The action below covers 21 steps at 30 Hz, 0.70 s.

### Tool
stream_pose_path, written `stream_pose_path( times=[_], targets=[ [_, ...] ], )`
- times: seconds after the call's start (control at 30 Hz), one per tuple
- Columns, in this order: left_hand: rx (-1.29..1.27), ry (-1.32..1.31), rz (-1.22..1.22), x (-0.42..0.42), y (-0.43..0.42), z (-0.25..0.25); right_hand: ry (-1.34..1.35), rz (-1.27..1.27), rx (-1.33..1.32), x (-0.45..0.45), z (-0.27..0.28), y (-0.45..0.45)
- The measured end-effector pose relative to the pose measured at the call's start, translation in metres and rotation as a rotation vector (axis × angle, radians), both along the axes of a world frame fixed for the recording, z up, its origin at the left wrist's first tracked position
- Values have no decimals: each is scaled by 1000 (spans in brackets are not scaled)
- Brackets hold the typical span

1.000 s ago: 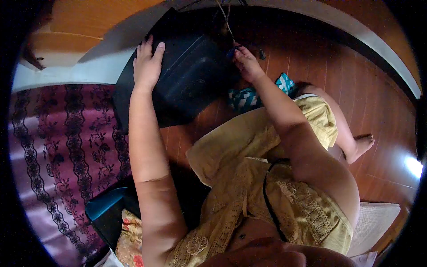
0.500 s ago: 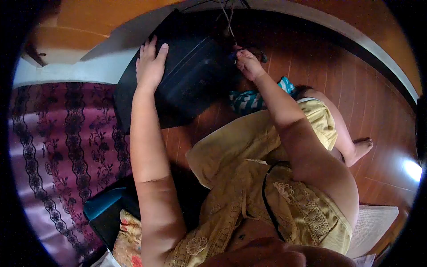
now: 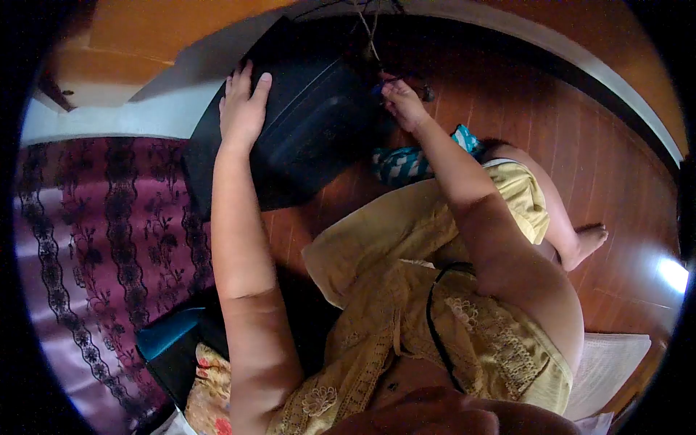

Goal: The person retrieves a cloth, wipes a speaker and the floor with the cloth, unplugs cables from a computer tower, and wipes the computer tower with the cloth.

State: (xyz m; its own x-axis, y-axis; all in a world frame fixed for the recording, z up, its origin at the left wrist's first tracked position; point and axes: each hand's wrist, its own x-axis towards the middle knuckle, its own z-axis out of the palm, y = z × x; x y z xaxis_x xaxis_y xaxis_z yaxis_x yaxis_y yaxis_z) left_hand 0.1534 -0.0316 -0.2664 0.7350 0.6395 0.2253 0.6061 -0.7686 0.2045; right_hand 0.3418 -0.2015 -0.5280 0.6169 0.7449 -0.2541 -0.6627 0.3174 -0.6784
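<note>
A large black box-like device (image 3: 312, 116) stands tilted on the wooden floor. My left hand (image 3: 244, 109) lies on its upper left side, fingers spread. Near the right end of the device, my right hand (image 3: 402, 105) is closed in a pinch on a dark cable (image 3: 415, 77), whose dark end sticks out to the right of the fingers. Thin pale cords (image 3: 370, 32) hang down from above to just over this hand. A teal and white checked cloth (image 3: 406, 163) rests on the floor below my right hand.
Orange wooden furniture (image 3: 145, 36) runs along the top. A purple curtain or cloth with black lace (image 3: 116, 254) hangs at the left. A blue-edged black item (image 3: 174, 333) and floral cloth (image 3: 210, 391) are at the lower left. A pale mat (image 3: 609, 370) lies at the lower right.
My right hand has shifted slightly, and the cable's dark end has moved up close beside it. My left hand remains on the black device.
</note>
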Motion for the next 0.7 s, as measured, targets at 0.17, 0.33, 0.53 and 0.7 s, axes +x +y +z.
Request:
stream_pose_path(
  times=[0.17,0.33,0.53,0.7],
  targets=[
    [-38,-7,27,1,-8,8,-52,42,27,1,11,-4],
    [-33,22,27,0,-4,6,-109,-22,70,-4,8,-1],
    [-41,36,50,2,-9,8,-77,-169,60,-18,12,8],
    [-48,24,46,0,-5,6,15,-173,96,-18,4,9]
  ],
)
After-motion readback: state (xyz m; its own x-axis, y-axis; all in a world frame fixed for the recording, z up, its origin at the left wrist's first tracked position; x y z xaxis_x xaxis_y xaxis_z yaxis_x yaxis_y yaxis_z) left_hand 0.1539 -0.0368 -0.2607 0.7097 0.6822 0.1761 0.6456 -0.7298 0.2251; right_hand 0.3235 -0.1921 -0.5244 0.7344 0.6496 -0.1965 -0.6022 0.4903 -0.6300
